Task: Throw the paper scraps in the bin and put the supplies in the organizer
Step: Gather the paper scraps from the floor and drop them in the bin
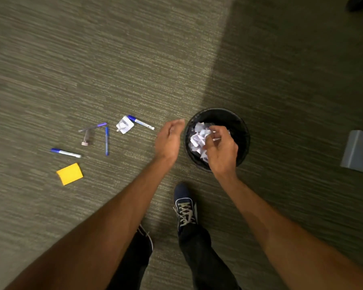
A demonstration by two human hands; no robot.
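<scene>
Floor: we see grey-green carpet point(113, 59), darker in a shadowed band across the right of the frame.
Bin: the black mesh bin point(242, 130) stands right of centre, with white paper scraps point(196, 140) piled inside.
Right hand: our right hand point(221, 150) hangs over the bin, fingers curled and pinching some of the scraps.
Left hand: our left hand point(169, 141) is just left of the bin's rim, fingers loosely straight and holding nothing.
Left on the floor: a crumpled paper point(124, 124) touches a blue-capped marker point(140, 122) at centre. Further left lie a purple pen point(92, 127), a blue pen point(106, 141), a small tube point(86, 139), a second marker point(65, 153) and a yellow sticky pad point(70, 174).
Organizer: the grey organizer point(359, 152) sits at the right edge, well apart from the supplies.
Feet: a dark laced shoe point(186, 206) is planted just below the bin.
</scene>
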